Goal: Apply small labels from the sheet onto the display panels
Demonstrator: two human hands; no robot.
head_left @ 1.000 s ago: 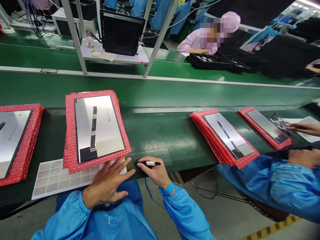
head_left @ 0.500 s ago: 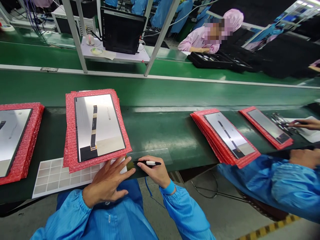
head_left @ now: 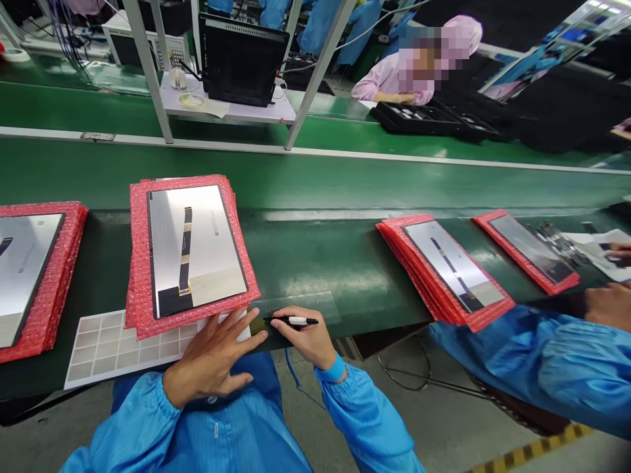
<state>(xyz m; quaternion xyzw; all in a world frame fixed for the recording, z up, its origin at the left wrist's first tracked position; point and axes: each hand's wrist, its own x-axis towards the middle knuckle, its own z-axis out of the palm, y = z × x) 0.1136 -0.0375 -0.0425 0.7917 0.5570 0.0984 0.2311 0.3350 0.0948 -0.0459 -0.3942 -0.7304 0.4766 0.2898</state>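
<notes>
Hands: LH (head_left: 214,351) lies flat, fingers spread, fingertips on a white strip (head_left: 240,327) (kind unclear) at near edge of bubble-bag stack. RH (head_left: 300,336) pinches marker pen (head_left: 296,320) between thumb and fingers, tip pointing left, right by LH's fingertips.

Things: display panel (head_left: 192,246), silver back up, flex cable (head_left: 185,253) lying along it, on top of red bubble bags (head_left: 140,263), left of centre at near belt edge. Olive-dark patch (head_left: 255,323) just beside pen tip; can't tell what it is. Clear film (head_left: 298,305) flat on belt right of stack. White grid mat (head_left: 116,348) under stack's near-left corner.

Rest: green conveyor belt (head_left: 320,276) runs left-right. More bagged panels (head_left: 453,266) to right; co-worker's blue sleeve (head_left: 532,355) and hand (head_left: 608,305) near right. Far side: person in pink (head_left: 394,75), black tray (head_left: 424,118), monitor (head_left: 241,59).

Risk: pen slip could mark panel or film. Bare fingers may leave prints on silver back. Heavy LH pressure could shift stack toward belt edge. ESD strap cord (head_left: 294,368) hanging from RH wrist could snag.
</notes>
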